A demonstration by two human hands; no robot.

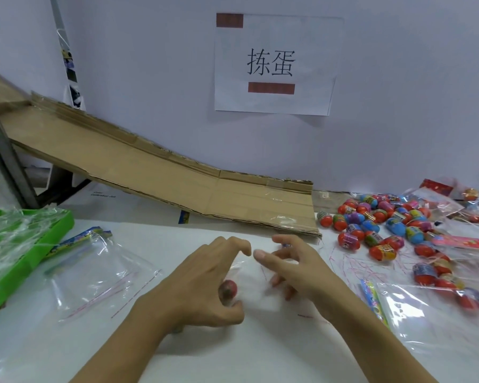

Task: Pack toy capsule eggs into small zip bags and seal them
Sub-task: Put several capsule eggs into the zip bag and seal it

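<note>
Two bare hands are in the middle of the white worktop (260, 355), close together. The left hand (205, 283) has its fingers curled, and a red egg (228, 289) sits under them by the thumb, inside a small clear zip bag (260, 286). It looks like the left fingers pinch the top of that bag, but the bag is see-through and blurry, so I cannot tell for sure. The right hand (293, 269) is just beside it with its fingers bent and spread, and I cannot tell if it holds the bag. More empty clear bags (100, 275) lie to the left, near a green tray (25, 261) full of crinkly plastic. A big pile of eggs (376, 225) in red, blue, green and purple lies on the right, with some filled bags (437, 275) next to it. A long cardboard ramp (163, 178) slopes down behind the hands. A paper sign (274, 64) hangs on the wall.
</note>
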